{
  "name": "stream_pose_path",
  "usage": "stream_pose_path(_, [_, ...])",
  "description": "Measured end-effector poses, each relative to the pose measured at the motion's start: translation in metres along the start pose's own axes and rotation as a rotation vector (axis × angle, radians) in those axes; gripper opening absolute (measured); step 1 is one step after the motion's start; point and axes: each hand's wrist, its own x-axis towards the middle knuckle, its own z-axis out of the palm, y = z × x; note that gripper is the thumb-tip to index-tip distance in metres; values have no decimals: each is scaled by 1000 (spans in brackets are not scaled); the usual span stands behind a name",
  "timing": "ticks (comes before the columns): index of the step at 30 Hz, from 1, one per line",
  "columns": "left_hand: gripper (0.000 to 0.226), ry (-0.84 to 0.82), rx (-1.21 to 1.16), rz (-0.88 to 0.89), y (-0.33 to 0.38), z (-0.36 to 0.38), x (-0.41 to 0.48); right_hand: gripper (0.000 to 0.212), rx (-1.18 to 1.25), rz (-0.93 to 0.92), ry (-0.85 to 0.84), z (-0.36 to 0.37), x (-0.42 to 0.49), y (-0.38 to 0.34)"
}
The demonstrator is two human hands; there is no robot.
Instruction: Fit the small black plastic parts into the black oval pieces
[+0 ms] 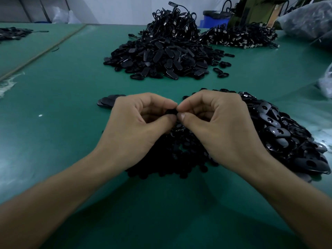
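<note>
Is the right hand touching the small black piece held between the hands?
Touching. In the head view, the right hand pinches the black piece between thumb and forefinger.

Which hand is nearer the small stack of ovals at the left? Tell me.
Left. The left hand is just in front of the small stack of ovals, covering its right end. The right hand is farther right, and both hands pinch one black part.

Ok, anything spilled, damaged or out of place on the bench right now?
Nothing looks damaged. A few oval pieces lie loose on the green mat, just right of the far pile, and a small white speck sits left of the left hand.
</note>
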Motion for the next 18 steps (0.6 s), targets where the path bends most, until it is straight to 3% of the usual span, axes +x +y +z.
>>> stream_pose_path(5, [25,32,148,56,-2,-1,-1,20,-66,-62,16,2,-2,-2])
stream_pose_path(12, [18,40,208,53,-7,-5,3,15,-56,-94,-53,-3,0,-1])
stream_pose_path(18, [18,-32,26,-13,-6,-4,3,15,-21,-11,-73,-9,5,7])
